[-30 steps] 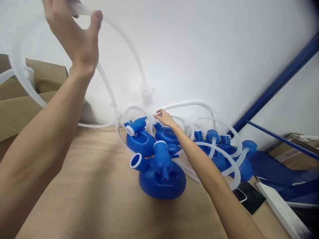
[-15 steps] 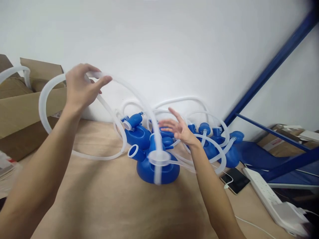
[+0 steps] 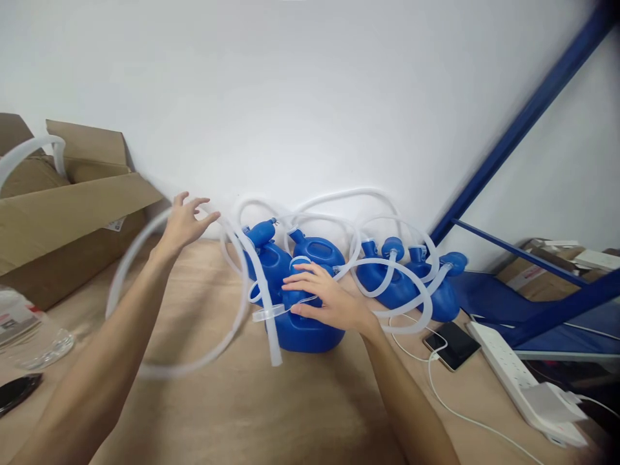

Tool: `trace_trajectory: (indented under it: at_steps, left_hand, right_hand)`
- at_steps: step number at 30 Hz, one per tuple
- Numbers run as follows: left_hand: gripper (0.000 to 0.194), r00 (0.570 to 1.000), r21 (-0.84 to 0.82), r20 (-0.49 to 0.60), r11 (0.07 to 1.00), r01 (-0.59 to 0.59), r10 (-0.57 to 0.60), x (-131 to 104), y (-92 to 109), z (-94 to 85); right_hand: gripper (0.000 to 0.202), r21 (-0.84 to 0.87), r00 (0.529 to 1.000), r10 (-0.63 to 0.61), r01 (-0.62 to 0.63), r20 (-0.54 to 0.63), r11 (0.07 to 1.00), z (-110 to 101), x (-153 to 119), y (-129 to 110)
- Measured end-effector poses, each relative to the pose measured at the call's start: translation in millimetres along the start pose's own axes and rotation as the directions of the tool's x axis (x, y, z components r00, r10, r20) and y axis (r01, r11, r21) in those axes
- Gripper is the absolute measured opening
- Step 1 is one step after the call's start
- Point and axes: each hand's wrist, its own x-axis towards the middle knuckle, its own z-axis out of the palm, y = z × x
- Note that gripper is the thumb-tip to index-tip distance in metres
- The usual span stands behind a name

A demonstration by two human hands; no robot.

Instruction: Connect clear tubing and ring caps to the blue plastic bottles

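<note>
My left hand [image 3: 186, 223] is raised at the left with its fingers spread, beside a long translucent white hose [image 3: 242, 310]. The hose loops round below this hand and looks blurred by motion. Its free end hangs in front of the nearest blue plastic bottle [image 3: 307, 339], passing through or across a clear ring [image 3: 268, 312]; I cannot tell which. Over the top of that bottle, my right hand [image 3: 329, 300] has its fingers stretched out, covering part of the bottle. Its thumb is close to a thin strap at the clear ring.
More blue bottles [image 3: 317, 252] with coiled hoses stand against the wall. An open cardboard box [image 3: 72, 213] is at the left, near a clear plastic bag [image 3: 29, 329]. A phone [image 3: 453, 345], a power strip [image 3: 513, 371] and a blue metal frame [image 3: 527, 123] are at the right.
My left hand has lowered and its fingers have opened away from the hose, which has dropped. My right hand has moved left and down onto the near bottle.
</note>
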Motion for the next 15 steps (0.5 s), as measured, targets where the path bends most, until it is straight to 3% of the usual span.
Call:
trace_trajectory:
  at_steps: [3,5,6,8,9,10,15]
  left_hand:
    - [0.072,0.997,0.255,0.075,0.966,-0.05,0.032,-20.5,5.2,-0.2]
    - [0.075,0.947,0.235,0.273,0.943,-0.235,0.168,-37.4,14.6,-3.9]
    - [0.076,0.87,0.151,0.412,0.921,-0.358,0.27,-46.5,21.0,-6.3]
    - [0.076,0.612,-0.093,0.633,0.832,-0.547,0.474,-65.0,36.3,-11.3]
    - [0.075,0.502,-0.185,0.676,0.784,-0.593,0.539,-74.0,44.8,-13.5]
    - [0.073,0.443,-0.243,0.683,0.752,-0.612,0.581,-82.3,53.4,-15.2]
    - [0.051,0.293,-0.484,0.656,0.685,-0.544,0.696,-107.3,82.9,-17.0]
  right_hand:
    - [0.026,0.053,0.999,-0.039,0.037,0.024,0.998,4.1,1.4,3.5]
    - [0.029,0.089,1.0,-0.015,0.014,0.015,0.996,3.8,1.3,4.3]
    - [0.03,0.109,1.0,0.0,-0.001,0.004,0.994,3.0,1.3,4.1]
    - [0.032,0.155,0.999,0.022,-0.017,-0.034,0.988,0.9,1.7,3.0]
    - [0.033,0.177,0.998,0.03,-0.019,-0.059,0.984,0.2,2.1,2.2]
    - [0.033,0.195,0.996,0.036,-0.02,-0.082,0.981,0.1,2.5,1.2]
    - [0.037,0.241,0.971,0.054,0.004,-0.234,0.97,8.6,5.1,-6.6]
